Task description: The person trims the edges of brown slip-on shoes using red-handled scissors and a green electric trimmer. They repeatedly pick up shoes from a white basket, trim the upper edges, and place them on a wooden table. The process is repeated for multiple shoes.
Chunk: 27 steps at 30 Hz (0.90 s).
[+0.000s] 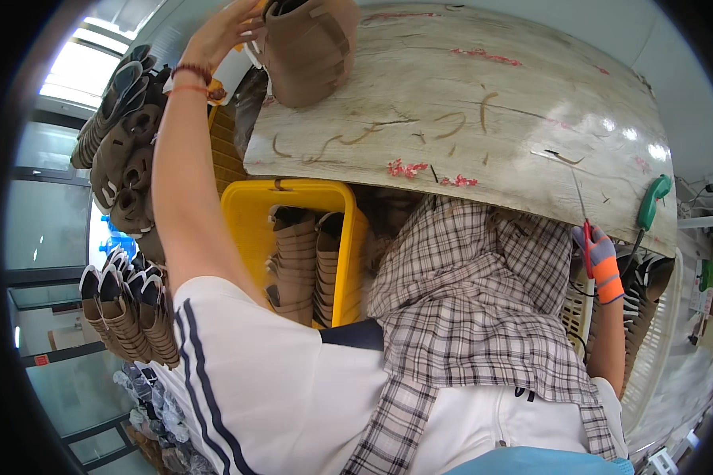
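At the far left corner of the table, my left hand [228, 33] is raised, with its fingers against the edge of a stack of brown shoe uppers [305, 59]. The stack stands on the tabletop, and its top runs out of view. My right hand [598, 252], in a grey and orange glove, holds scissors [587, 241] by their red handles. Their blades point away from me over the table's near edge. Below my left arm, a yellow crate [352, 261] holds more nested brown uppers [295, 265].
Thread scraps and red bits lie on the worn table [531, 119]. A green-handled tool [653, 202] rests at its right edge. More uppers [127, 317] hang in stacks at the left. On the right, a pale basket [657, 340] stands beside further uppers. A checked apron [467, 301] covers my lap.
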Motion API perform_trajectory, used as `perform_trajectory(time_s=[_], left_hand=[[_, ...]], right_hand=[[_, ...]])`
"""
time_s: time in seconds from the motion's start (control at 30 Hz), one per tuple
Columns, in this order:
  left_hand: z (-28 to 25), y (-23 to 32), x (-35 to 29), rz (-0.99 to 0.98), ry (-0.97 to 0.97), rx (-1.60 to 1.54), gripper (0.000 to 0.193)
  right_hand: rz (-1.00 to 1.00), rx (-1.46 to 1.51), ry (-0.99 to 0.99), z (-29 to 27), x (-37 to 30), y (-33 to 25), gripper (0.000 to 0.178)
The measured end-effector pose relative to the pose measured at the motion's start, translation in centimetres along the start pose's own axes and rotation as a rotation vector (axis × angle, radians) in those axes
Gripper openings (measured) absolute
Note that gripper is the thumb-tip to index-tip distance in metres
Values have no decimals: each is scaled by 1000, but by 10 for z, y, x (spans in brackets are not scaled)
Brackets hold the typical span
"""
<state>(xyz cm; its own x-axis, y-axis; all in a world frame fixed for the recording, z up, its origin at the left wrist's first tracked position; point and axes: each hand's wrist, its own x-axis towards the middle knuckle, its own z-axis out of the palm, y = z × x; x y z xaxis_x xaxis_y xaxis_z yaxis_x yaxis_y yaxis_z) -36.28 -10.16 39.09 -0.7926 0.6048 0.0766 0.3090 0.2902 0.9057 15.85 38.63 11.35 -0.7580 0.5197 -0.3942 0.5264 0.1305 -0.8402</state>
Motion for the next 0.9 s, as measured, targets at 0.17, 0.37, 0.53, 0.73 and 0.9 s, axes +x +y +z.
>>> perform_trajectory(time_s=[0.17, 0.37, 0.53, 0.73, 0.9], left_hand=[[25, -123, -94, 95, 795, 568, 40], [138, -259, -165, -310, 469, 1038, 79], [199, -233, -117, -78, 232, 998, 86], [335, -178, -3, 456, -78, 856, 88], [452, -106, 69, 742, -369, 696, 86]], right_hand=[[93, 17, 89, -16, -15, 43, 18], [222, 401, 141, -29, -43, 45, 18], [241, 427, 178, -18, -51, 52, 15], [302, 490, 249, 1, -70, 87, 18], [304, 574, 401, -7, -98, 74, 15]])
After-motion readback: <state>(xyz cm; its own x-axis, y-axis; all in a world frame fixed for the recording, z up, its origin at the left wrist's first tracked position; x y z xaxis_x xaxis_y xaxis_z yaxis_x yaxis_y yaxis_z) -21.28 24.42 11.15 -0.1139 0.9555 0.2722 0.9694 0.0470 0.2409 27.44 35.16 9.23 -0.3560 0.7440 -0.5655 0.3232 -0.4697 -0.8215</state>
